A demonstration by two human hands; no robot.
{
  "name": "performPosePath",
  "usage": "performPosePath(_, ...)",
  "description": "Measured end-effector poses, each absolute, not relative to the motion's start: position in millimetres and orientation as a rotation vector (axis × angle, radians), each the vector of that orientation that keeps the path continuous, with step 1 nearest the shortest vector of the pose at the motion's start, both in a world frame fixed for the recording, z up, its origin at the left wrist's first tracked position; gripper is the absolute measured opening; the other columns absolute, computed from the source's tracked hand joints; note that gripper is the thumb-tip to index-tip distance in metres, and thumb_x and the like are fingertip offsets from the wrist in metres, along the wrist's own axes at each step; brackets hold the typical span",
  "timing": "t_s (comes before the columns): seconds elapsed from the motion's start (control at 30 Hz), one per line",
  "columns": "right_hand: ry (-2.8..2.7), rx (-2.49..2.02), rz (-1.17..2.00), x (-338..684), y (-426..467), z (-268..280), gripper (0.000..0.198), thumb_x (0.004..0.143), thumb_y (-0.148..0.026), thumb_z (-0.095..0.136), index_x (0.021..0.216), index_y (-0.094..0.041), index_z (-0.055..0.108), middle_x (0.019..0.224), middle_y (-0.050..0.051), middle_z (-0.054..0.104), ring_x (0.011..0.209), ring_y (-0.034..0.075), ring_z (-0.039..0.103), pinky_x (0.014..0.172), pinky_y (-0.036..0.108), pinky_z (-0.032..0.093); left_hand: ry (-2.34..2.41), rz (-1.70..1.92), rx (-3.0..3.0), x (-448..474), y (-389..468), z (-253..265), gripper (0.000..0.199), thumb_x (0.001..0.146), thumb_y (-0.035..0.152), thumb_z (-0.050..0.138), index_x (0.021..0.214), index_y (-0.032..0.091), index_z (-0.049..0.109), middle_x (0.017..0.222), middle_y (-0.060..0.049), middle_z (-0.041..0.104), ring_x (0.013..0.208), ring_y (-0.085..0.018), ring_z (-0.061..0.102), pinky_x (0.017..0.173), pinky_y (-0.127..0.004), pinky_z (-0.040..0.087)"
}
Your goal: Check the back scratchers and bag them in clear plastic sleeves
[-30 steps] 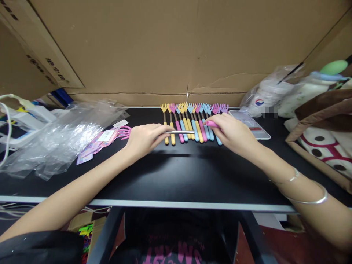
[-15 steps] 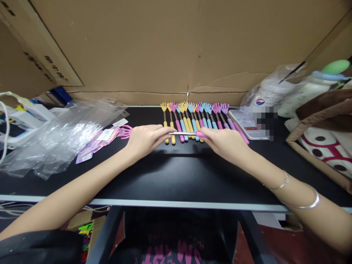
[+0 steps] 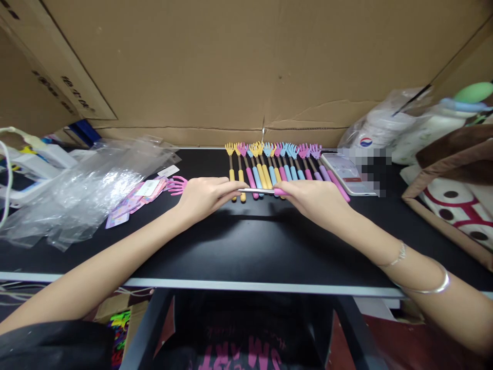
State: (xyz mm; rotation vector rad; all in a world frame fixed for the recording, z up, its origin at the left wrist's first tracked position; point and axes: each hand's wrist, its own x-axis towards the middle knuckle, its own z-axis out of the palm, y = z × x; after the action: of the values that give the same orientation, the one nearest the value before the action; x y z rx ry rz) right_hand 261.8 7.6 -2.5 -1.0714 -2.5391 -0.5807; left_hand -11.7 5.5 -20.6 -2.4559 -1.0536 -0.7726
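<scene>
A: Thing in work, and where?

B: Held crosswise above the black table [image 3: 246, 252], between left hand [image 3: 206, 196] and right hand [image 3: 314, 198]: a pink-handled back scratcher [image 3: 256, 190]. Bare silver shaft across the gap; pink claw end [image 3: 176, 186] out past the left hand.

A: Fingers?

B: On the left, drawn in close, pinching the shaft between thumb and fingers [image 3: 233, 186]. On the right, likewise curled tight, around the pink handle [image 3: 280, 192], with only its front end in sight. Undersides of both grips hidden; no telling how firm.

A: Done so far, by the look of it?

B: Laid out beyond the hands: a row of back scratchers [image 3: 265, 176] in yellow, pink, blue and purple, side by side, claws toward the cardboard wall [image 3: 246, 72]. Probably dealt with already, though hard to confirm. Some handles covered by the right hand, so no exact count. Just beside the last pink handle, a phone [image 3: 348, 177].

A: Not yet done?

B: At least the one in hand, apart from the row. Also untouched: loose cards [image 3: 150, 189] near the claw end, clear plastic bags [image 3: 84, 190] to their left. Use unclear.

A: Overall?

B: Judged well along, given so long a row, but unfinished. No total in sight, hence no firm fraction.
</scene>
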Motion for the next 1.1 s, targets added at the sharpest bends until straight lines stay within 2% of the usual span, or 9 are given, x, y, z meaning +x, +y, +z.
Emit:
performPosePath(0.23,-2.515,-1.007,-0.716,263.3,9.4,-1.5,0.030,0.100,-0.033,0.040,0.098,-0.022,0.069,0.080,0.000,0.073,0.069,0.012,0.062,0.049,0.027,0.026,-1.067,-0.780,-2.474,-12.2,5.3,-21.0,0.038,0.100,0.045,0.038,0.110,0.028,0.070,0.073,0.001,0.069,0.059,-0.011,0.061,0.051,-0.023,0.029)
performPosePath(0.43,-2.504,-1.065,-0.730,260.1,5.4,0.0,0.034,0.101,-0.030,0.036,0.103,-0.022,0.069,0.083,0.002,0.074,0.072,0.014,0.060,0.050,0.028,0.025,-1.214,-0.783,-2.697,-13.3,6.0,-15.5,0.044,0.100,0.050,0.032,0.110,0.027,0.069,0.090,0.000,0.074,0.078,-0.013,0.068,0.057,-0.020,0.036)
performPosePath(0.6,-2.478,-1.137,-0.755,256.8,0.2,0.3,0.035,0.100,-0.026,0.034,0.108,-0.022,0.068,0.080,0.004,0.071,0.072,0.016,0.056,0.051,0.030,0.023,-1.428,-0.703,-2.931,-14.4,6.1,-4.6,0.040,0.099,0.046,0.036,0.106,0.026,0.070,0.062,0.004,0.064,0.057,-0.011,0.058,0.053,-0.020,0.032)
performPosePath(0.77,-2.488,-1.099,-0.768,255.4,-0.7,2.1,0.033,0.099,-0.019,0.036,0.107,-0.021,0.068,0.074,0.004,0.069,0.073,0.018,0.052,0.055,0.031,0.025,-1.451,-0.687,-3.299,-13.4,6.2,-1.6,0.046,0.100,0.043,0.032,0.103,0.018,0.070,0.051,0.004,0.050,0.051,-0.010,0.048,0.056,-0.019,0.035)
performPosePath(0.87,-2.473,-1.102,-0.799,254.5,-1.1,2.8,0.032,0.099,-0.019,0.037,0.102,-0.021,0.069,0.072,0.004,0.067,0.074,0.018,0.051,0.056,0.031,0.026,-1.470,-0.687,-3.339,-12.7,6.5,-3.8,0.048,0.100,0.045,0.031,0.102,0.018,0.071,0.049,0.005,0.045,0.049,-0.010,0.046,0.056,-0.019,0.036)
performPosePath(0.97,-2.456,-1.107,-0.800,254.2,-0.9,1.2,0.033,0.099,-0.021,0.037,0.103,-0.021,0.069,0.074,0.004,0.068,0.074,0.017,0.052,0.055,0.030,0.025,-1.510,-0.665,-3.114,-12.8,6.5,-6.9,0.043,0.099,0.045,0.035,0.104,0.022,0.072,0.053,0.004,0.053,0.050,-0.011,0.049,0.054,-0.020,0.034)
performPosePath(1.03,-2.452,-1.129,-0.746,254.3,0.0,-1.8,0.034,0.100,-0.026,0.036,0.103,-0.021,0.070,0.076,0.004,0.069,0.074,0.016,0.053,0.053,0.030,0.024,-1.453,-0.671,-2.918,-13.1,6.2,-9.3,0.040,0.099,0.047,0.037,0.107,0.026,0.071,0.067,0.002,0.065,0.059,-0.012,0.058,0.055,-0.021,0.034)
performPosePath(1.1,-2.455,-1.157,-0.649,254.4,1.5,-5.9,0.037,0.101,-0.033,0.035,0.102,-0.022,0.070,0.078,0.005,0.070,0.074,0.016,0.056,0.051,0.029,0.024,-1.343,-0.698,-2.737,-13.2,5.5,-11.7,0.040,0.099,0.049,0.038,0.109,0.029,0.071,0.080,0.000,0.071,0.069,-0.014,0.064,0.055,-0.022,0.033)
